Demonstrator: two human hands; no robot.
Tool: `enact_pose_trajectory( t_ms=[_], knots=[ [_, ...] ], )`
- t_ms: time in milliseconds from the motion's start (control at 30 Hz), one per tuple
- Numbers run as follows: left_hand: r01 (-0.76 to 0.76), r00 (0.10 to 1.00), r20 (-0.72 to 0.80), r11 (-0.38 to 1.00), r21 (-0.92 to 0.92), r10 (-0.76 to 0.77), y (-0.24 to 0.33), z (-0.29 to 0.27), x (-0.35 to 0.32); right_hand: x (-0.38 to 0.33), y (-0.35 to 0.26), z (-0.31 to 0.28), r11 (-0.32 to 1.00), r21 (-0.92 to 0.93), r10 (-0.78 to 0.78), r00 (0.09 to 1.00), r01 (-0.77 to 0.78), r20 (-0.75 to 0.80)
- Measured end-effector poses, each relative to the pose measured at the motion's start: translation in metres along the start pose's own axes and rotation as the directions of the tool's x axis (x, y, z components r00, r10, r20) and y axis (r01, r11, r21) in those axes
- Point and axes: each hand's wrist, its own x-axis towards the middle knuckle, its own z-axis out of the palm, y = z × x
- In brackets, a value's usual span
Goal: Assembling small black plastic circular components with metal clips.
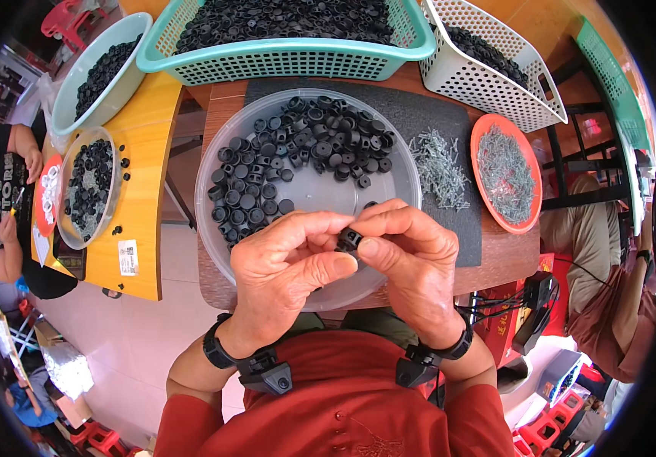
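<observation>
Between my two hands, over the near part of a clear round tub [213, 145], is a small black plastic cap-like part [349, 240]. My left hand [282, 266] pinches its left side with thumb and fingers. From the other side my right hand [413, 266] grips it, thumb and forefinger closed together. Whether a small pin is also in the fingers cannot be made out. Many similar black parts [248, 179] lie heaped along the tub's left and far sides, and its pale bottom [320, 199] shows in the middle.
Right of the tub, metal pins [440, 167] lie on a dark mat [461, 240], beside an orange plate [482, 199] of pins. Behind stand a teal basket [282, 67] and a white basket [488, 90] of black parts. Another person [15, 190] works at a yellow table [141, 221], left.
</observation>
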Motion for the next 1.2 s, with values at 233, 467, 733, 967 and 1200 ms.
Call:
enact_pose_trajectory(
  t_ms=[233,467,733,967,1200],
  knots=[
    [0.072,0.996,0.057,0.989,-0.128,-0.065,-0.0001,-0.0027,0.0026,-0.0012,-0.0026,-0.001,1.0,-0.004,-0.004,1.0,0.004,0.017],
    [0.163,0.985,0.099,0.955,-0.248,-0.142,0.0062,-0.0008,0.0047,-0.0008,-0.0085,-0.0007,0.996,-0.083,-0.019,1.0,0.02,0.02],
    [0.14,0.987,0.107,0.973,-0.186,-0.121,0.0054,-0.0019,0.0032,0.0002,-0.0061,-0.0023,0.986,-0.152,-0.058,0.997,0.064,0.045],
    [0.129,0.989,0.072,0.991,-0.031,-0.127,0.0085,0.0039,0.0034,-0.0007,-0.008,-0.0036,0.97,-0.224,-0.089,0.996,0.09,0.016],
    [0.014,0.992,0.122,0.986,0.166,-0.034,0.0066,-0.0005,0.0032,-0.0009,-0.0089,-0.0034,0.947,-0.298,-0.118,0.992,0.123,0.033]
  ],
)
